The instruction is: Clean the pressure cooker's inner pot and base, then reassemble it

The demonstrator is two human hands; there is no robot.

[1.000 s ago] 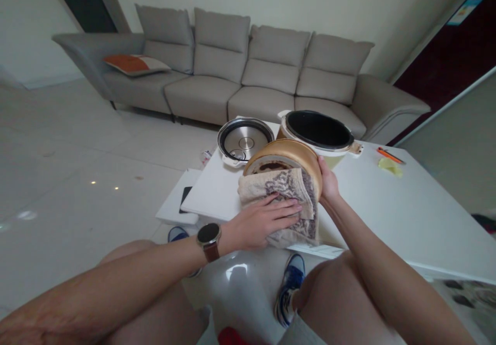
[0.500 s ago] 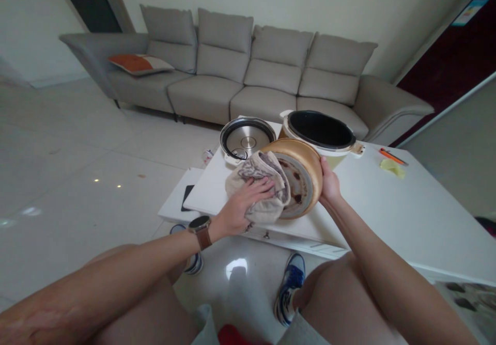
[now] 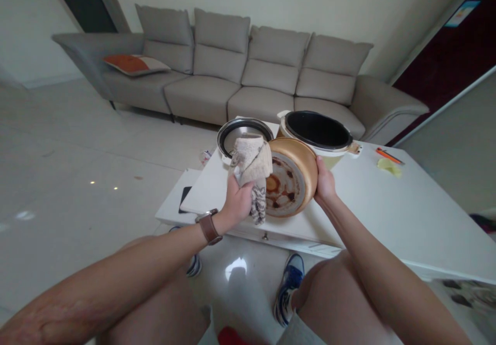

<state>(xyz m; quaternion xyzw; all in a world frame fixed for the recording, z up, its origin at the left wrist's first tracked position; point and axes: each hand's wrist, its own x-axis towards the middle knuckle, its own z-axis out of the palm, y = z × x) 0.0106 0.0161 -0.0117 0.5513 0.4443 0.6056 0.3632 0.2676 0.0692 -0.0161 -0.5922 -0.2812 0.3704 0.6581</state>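
Gripping the cloth (image 3: 252,161), the left hand (image 3: 239,200) curls around its bunched folds; most of its fingertips are hidden. The right hand (image 3: 325,181) holds the pot (image 3: 307,167) by its right side, thumb in view, fingers mostly concealed behind the wall. The pot is tilted above the table (image 3: 387,205), before the cooker (image 3: 318,128), stained base facing the wearer. The cloth obscures the pot's left edge and part of the lid (image 3: 226,137); contact with the base cannot be determined.
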